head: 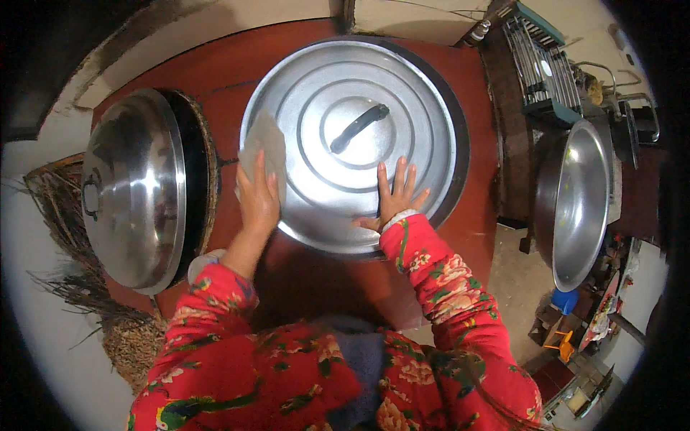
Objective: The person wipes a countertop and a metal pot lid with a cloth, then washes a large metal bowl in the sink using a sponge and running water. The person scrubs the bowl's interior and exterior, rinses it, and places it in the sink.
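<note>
A large round aluminium lid point(302, 178) with ringed ridges and a dark handle point(359, 128) lies on a dark-rimmed pan set in the red stove top point(232, 97). My left hand point(259, 199) presses a greyish cloth point(267, 145) onto the lid's left rim, fingers pointing away from me. Nothing is held in my right hand point(398, 188), which rests with fingers spread on the lid's near right part. The cloth's underside and part of its lower edge are hidden by the left hand.
A domed steel lid point(135, 188) sits tilted over a dark wok at left. Dry twigs and brush point(70, 226) lie beyond it. At right are a large metal basin point(581, 204), a rack with metal bars point(544, 67) and, lower down, an orange stool point(565, 346).
</note>
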Demonstrator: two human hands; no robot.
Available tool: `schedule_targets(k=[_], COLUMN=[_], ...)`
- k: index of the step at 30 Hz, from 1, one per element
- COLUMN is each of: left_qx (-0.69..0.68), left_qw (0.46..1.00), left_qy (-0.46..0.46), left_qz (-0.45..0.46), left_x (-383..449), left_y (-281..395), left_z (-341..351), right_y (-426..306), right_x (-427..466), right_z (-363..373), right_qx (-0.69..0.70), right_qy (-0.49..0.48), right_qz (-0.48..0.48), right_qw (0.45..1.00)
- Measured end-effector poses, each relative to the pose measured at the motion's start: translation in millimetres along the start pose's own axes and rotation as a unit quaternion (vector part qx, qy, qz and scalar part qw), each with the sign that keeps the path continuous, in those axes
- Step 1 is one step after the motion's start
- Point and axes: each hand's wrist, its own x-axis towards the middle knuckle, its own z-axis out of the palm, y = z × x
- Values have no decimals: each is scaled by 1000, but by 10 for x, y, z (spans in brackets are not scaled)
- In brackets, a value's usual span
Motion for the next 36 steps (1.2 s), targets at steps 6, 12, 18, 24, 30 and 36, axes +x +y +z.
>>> schedule_targets(k=[6, 12, 18, 24, 30, 36], left_qx=[-9, 48, 5, -19, 25, 76], left_qw=[999, 976, 937, 958, 962, 969], left_qy=[-19, -101, -170, -99, -157, -143], left_qz=[-37, 186, 306, 269, 224, 189], left_x=[408, 1602, 1748, 1128, -157, -126], left_y=[-39, 402, 880, 470, 160, 111], left_z=[105, 725, 959, 493, -142, -129], right_y=[36, 18, 32, 42, 103, 108], right_x=[24, 39, 22, 33, 47, 37], right_z=[44, 60, 59, 108, 106, 140], right_qx=[18, 1, 12, 49, 68, 79], right_qy=[-2, -6, -7, 41, 37, 49], right_qz=[-14, -7, -5, -11, -44, -53], right_qw=[1000, 1000, 1000, 998, 996, 994])
